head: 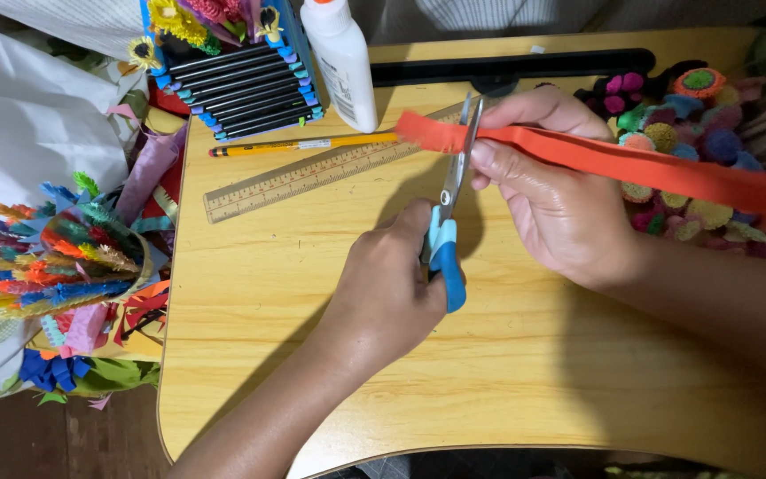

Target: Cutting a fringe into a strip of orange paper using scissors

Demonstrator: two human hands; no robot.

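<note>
Head view, from the left: the left hand (383,288) is closed through the blue handles of the scissors (450,204), blades pointing up and away, slightly parted around the fringed end of an orange paper strip (631,164). That strip's long axis runs rightward and slightly down, crossing the blades. Further right, the right hand (551,195) pinches the strip just beside the blades, over the wooden desk (507,372).

A white glue bottle (340,62) stands at the far edge of the tabletop (330,355), a printed white label on its side. Left of it sits a blue box (237,80) holding black markers with coloured caps
</note>
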